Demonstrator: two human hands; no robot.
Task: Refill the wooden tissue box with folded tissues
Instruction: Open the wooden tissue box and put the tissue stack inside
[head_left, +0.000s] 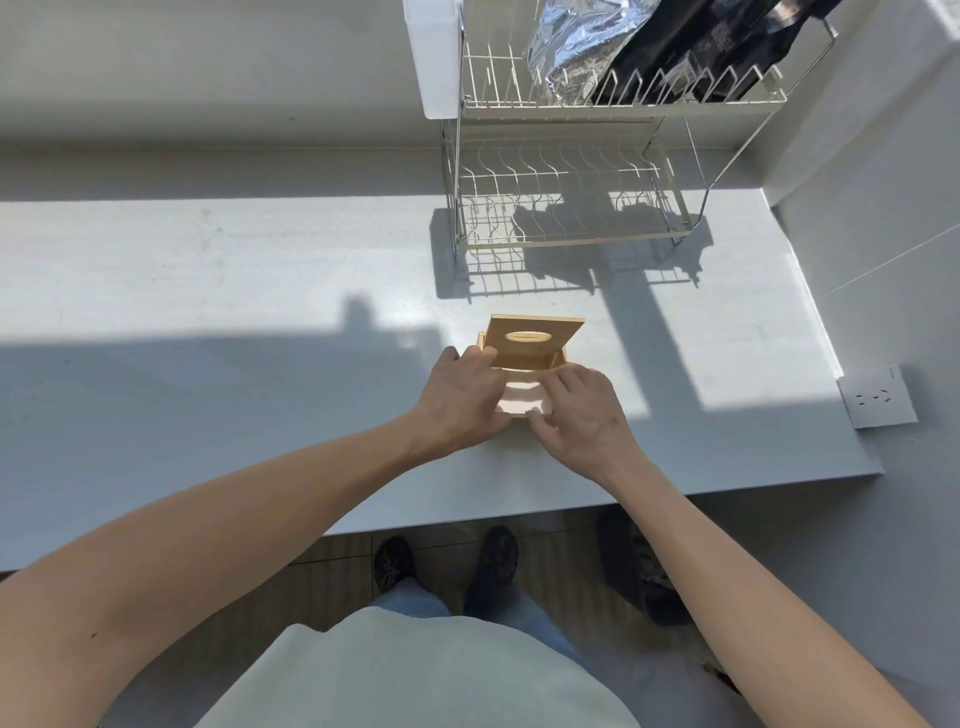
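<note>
On counter (260, 270): hands (524, 405), unlabelled box (530, 348)

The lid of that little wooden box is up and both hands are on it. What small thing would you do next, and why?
Probably press the folded tissues down flat into the wooden box. Its lid stands open, a pale stack sits at the opening, and the left hand and right hand rest on either side of it, so seating it comes before closing.

Tan wooden tissue box (535, 338), pale grey counter (208, 291), cream rack (566, 171)
</note>
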